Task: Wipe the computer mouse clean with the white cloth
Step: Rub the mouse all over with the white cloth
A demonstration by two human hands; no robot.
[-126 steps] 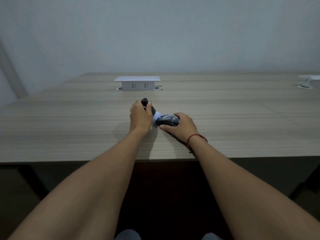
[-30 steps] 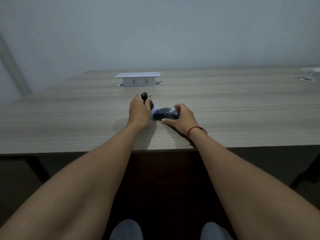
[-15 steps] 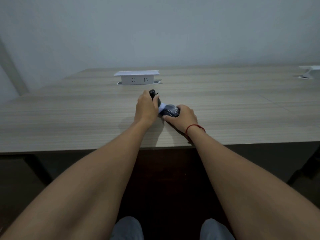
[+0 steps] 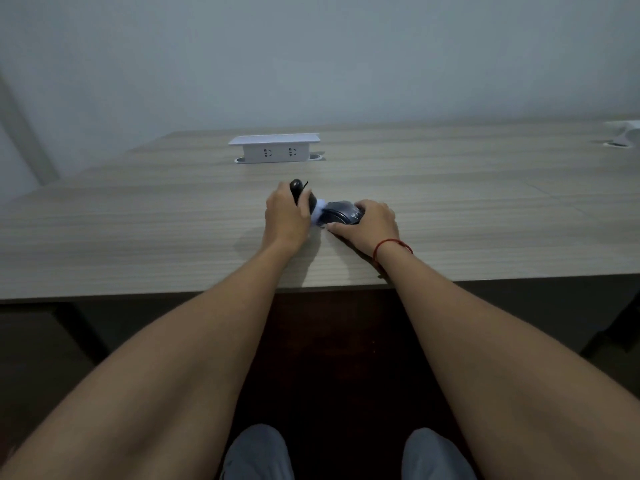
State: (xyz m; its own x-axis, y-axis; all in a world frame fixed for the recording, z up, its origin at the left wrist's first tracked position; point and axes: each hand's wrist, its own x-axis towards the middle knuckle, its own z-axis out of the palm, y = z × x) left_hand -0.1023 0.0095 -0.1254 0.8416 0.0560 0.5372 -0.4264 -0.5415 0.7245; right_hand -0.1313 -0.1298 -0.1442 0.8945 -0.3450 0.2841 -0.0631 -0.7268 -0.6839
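Right hand [image 4: 367,225] closed on the dark computer mouse [image 4: 341,213] resting mid-desk [image 4: 138,230], left hand [image 4: 287,216] gripping a black-handled tool [image 4: 298,192], apparently pressing the white cloth [image 4: 318,216] against the mouse's left end.

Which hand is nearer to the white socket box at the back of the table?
Left. The left hand lies almost straight in front of the socket box, holding a dark-handled tool. The right hand holds the mouse farther to the right, so it is more distant.
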